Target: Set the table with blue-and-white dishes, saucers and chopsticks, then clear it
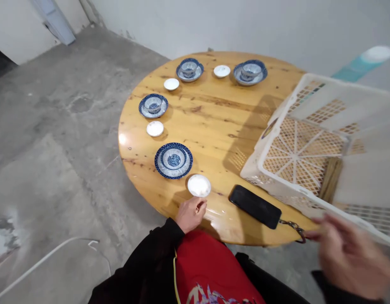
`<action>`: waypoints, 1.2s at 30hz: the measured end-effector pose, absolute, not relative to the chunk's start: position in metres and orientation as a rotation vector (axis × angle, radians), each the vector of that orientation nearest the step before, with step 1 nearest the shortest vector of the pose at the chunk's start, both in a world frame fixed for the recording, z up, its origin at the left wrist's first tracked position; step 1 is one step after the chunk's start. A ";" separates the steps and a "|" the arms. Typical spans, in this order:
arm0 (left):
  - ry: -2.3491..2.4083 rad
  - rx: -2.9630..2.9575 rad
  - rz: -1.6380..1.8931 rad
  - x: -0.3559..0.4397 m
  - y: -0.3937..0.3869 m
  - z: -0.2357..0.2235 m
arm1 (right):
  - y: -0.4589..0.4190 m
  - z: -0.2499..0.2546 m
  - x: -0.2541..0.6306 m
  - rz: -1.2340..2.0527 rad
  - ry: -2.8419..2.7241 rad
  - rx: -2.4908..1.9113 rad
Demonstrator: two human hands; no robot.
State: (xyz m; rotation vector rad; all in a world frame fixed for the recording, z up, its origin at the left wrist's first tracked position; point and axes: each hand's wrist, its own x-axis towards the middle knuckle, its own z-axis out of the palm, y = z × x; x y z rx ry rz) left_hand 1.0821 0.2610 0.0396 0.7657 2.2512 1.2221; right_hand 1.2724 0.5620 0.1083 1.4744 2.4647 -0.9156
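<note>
My left hand (191, 212) rests at the near table edge with its fingers curled in; nothing shows in them. Just beyond its knuckles lies a small white dish (199, 185), and I cannot tell whether they touch. A blue-and-white plate (174, 172) with a matching bowl (174, 160) on it sits behind that dish. At the lower right my right hand (353, 257) is smeared by motion. Its fingertips are near the dark ring of a chain strap (291, 225) attached to a black phone (255, 205); whether they grip it is unclear.
A white plastic basket (261, 162) with thin wooden sticks (331, 179) inside covers the table's right side. More plates with bowls (153, 105) and small white dishes (155, 128) line the far and left rim of the round wooden table (201, 126). A teal cylinder (359, 65) stands behind the basket.
</note>
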 end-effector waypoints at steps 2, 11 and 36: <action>2.257 0.793 1.224 1.075 0.250 0.040 | 0.493 0.085 1.269 -1.077 2.579 1.635; 2.309 0.731 1.232 1.088 0.218 0.038 | 0.377 0.025 1.259 -1.838 2.348 1.239; 2.444 0.663 1.075 1.227 0.229 0.059 | 0.407 -0.023 1.306 -1.756 2.460 0.533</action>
